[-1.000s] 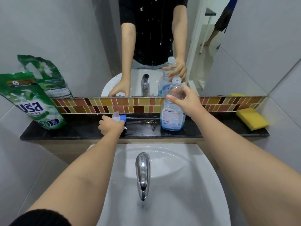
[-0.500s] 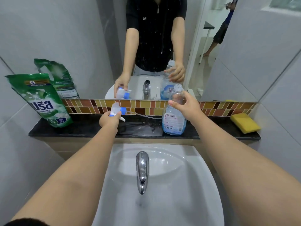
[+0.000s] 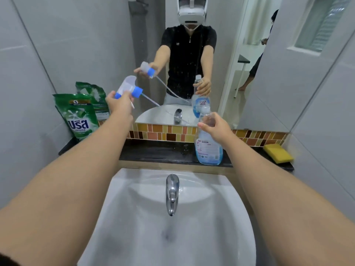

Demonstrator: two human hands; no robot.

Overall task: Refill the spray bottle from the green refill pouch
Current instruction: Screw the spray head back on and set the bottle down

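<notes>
While my left hand (image 3: 118,101) is up in front of the mirror (image 3: 192,54), its fingers are wrapped tight around the spray head (image 3: 128,88), which is off the bottle, with the blue collar poking out just right of my knuckles and the thin dip tube (image 3: 150,100) trailing down and to the right from there. My right hand (image 3: 216,126) has its fingers curled around the neck of the spray bottle (image 3: 208,144), thumb on the near side, so the open mouth sits just above the fingertips and the body hangs below them, standing upright on the dark counter (image 3: 153,152). Blue liquid fills only the lower part. Way off to the left of my left fingers, the green refill pouch (image 3: 77,116) is propped up against the wall, not touching either hand. Well right of the bottle hand lies a yellow sponge (image 3: 278,153), and the tap (image 3: 172,193) sits below, between my forearms.
</notes>
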